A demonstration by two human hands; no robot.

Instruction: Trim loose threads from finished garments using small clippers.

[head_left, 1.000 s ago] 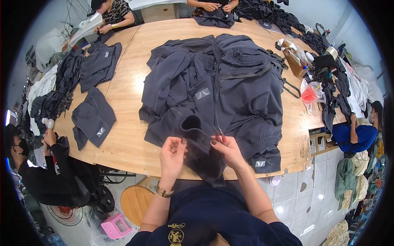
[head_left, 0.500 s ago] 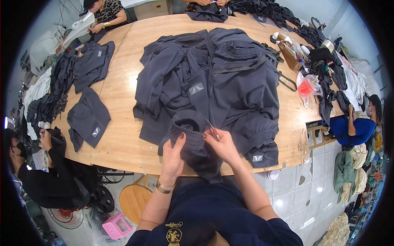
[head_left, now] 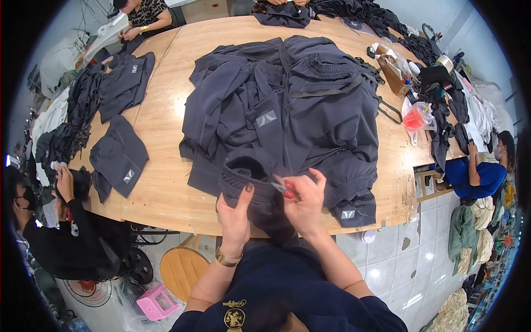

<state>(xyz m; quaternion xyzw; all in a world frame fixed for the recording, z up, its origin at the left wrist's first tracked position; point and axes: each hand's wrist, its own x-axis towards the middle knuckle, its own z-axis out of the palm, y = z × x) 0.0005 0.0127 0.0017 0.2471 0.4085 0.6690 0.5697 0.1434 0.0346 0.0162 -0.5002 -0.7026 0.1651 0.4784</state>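
Note:
Near the table's front edge, my left hand grips a dark grey garment at its gathered elastic waistband, thumb on the outside. The waistband's opening faces up and away from me. Just right of it, my right hand is closed around small thread snips with red handles, their blades pointing toward the waistband. Motion blurs the blade tips, so I cannot tell whether they touch the cloth. Beyond both hands lies a large heap of dark grey garments with elastic edges and small pale logo patches.
More folded dark garments lie on the wooden table at left. A plastic cup of red drink and a brown box stand at right. Co-workers sit around the table. A round wooden stool stands below its front edge.
My right hand has turned, with its fingers raised and the snips angled toward the waistband. My left hand has tilted the waistband slightly left. The co-worker at left has shifted a hand.

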